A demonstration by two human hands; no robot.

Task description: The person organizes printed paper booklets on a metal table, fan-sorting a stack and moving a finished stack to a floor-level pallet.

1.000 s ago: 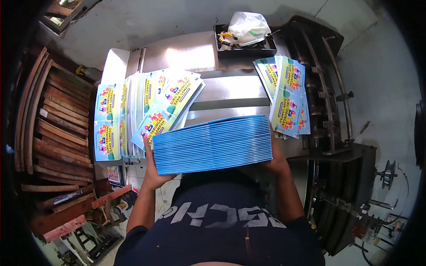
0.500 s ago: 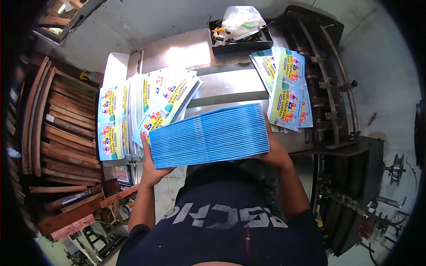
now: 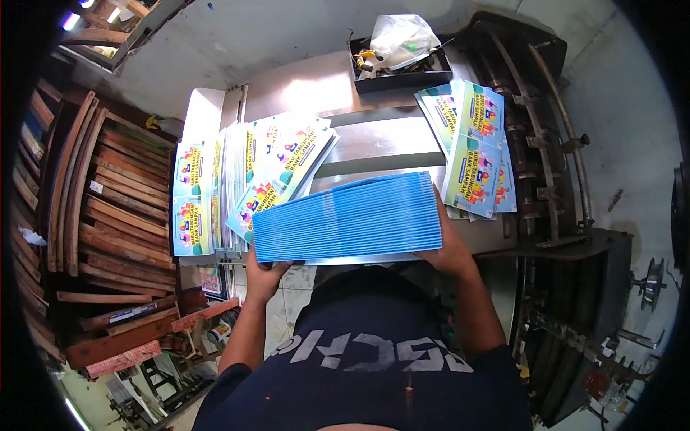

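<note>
A thick stack of booklets (image 3: pixel 348 219), blue folded edges facing me, is held between my two hands in front of my body. My left hand (image 3: pixel 267 274) grips its lower left corner, with part of the fingers hidden by the stack. At the opposite end, my right hand (image 3: pixel 447 244) is wrapped round the right side, fingers mostly behind it. Just beyond the left end lies a fanned pile of printed covers (image 3: pixel 287 161) in yellow, green and blue. Past the right end rests another loose pile of the same printed sheets (image 3: pixel 471 161).
A metal machine table (image 3: pixel 381 140) lies beneath the piles. At its back stands a black tray (image 3: pixel 402 80) with tools and a white plastic bag (image 3: pixel 404 39). Rollers and a bar (image 3: pixel 560 136) edge the right side. Wooden strips (image 3: pixel 133 215) fill a rack at left.
The stack has tilted slightly nearer to level, its left end rising a little. My left hand sits lower on its corner, with less of the thumb side showing. The whole view has shifted slightly.
</note>
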